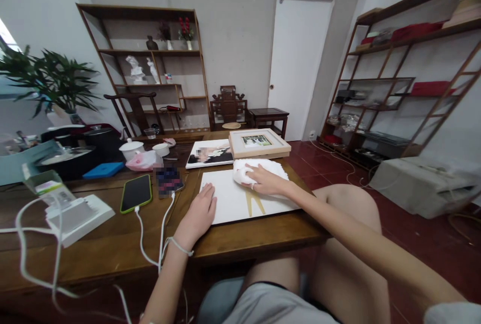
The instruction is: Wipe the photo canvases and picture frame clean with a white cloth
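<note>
A white board (225,208) lies flat at the table's front edge, with a two-legged yellow shape (255,203) showing on it. My left hand (201,208) rests on the board's left edge, fingers stretched out and holding nothing. Over the board's upper part my right hand (263,179) grips a bunched white cloth (242,171) and presses it down. More white material (276,166) spreads behind that hand; whether it is one piece with the cloth I cannot tell. The top of the yellow shape is hidden under the hand and cloth.
Behind the board lie a picture panel (197,156) and a pale wooden frame (259,151). Two phones, one in a green case (136,193), lie left with white cables (143,238). A white box (84,221), pink bag (143,161) and lidded pot (131,148) stand farther left.
</note>
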`<state>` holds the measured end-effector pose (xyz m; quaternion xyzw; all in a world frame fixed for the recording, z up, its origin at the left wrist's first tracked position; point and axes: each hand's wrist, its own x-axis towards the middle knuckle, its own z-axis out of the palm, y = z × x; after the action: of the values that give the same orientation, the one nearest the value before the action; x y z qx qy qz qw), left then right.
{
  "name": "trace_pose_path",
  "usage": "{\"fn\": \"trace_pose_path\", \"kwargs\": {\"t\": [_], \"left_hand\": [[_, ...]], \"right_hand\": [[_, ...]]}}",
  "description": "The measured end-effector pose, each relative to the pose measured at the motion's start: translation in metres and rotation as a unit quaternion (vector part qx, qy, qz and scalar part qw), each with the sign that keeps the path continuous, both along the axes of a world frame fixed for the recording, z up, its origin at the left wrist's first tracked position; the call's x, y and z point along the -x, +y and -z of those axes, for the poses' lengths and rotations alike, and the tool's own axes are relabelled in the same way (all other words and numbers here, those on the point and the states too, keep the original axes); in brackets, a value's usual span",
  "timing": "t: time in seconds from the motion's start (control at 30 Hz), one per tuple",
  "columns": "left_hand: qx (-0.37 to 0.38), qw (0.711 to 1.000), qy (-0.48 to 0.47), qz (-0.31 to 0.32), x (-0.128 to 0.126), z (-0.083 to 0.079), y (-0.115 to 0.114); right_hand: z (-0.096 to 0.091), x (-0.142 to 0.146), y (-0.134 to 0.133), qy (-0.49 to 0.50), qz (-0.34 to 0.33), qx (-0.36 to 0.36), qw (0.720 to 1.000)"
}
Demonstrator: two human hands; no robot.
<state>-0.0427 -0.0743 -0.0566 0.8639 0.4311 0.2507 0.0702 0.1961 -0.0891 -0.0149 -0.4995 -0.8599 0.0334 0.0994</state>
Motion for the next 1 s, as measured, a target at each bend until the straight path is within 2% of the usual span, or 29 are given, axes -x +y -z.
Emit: {"fn": "trace_pose_path", "kwargs": {"t": [0.1,0.3,0.4,0.5,0.7,0.8,0.9,1.0], "left_hand": [[-0.005,1.000,0.011,0.000,0.000,0.001,0.000],[-0.004,1.000,0.020,0.000,-0.002,0.001,0.001],[-0.002,1.000,0.023,0.001,-0.002,0.000,0.000],[0.001,1.000,0.025,0.000,-0.002,0.000,0.000],[0.012,1.000,0.021,-0.001,-0.001,-0.002,-0.001],[0.013,1.000,0.014,0.002,0.000,-0.002,-0.001],[0.008,1.000,0.015,0.004,0.000,-0.001,-0.001],[0.003,1.000,0.024,0.001,-0.001,0.000,-0.001]], "right_hand": [[0.001,0.007,-0.024,-0.014,-0.017,-0.010,1.000],[-0.001,0.022,-0.110,-0.027,-0.086,-0.019,0.996],[-0.007,0.023,-0.128,-0.031,-0.107,-0.002,0.994],[-0.014,0.021,-0.109,-0.031,-0.084,0.001,0.996],[-0.014,0.021,-0.015,-0.052,-0.020,-0.046,0.997],[-0.011,0.023,0.012,-0.049,0.009,-0.059,0.997],[-0.008,0.027,0.010,-0.056,0.014,-0.065,0.996],[-0.007,0.033,-0.021,-0.064,-0.014,-0.068,0.996]]}}
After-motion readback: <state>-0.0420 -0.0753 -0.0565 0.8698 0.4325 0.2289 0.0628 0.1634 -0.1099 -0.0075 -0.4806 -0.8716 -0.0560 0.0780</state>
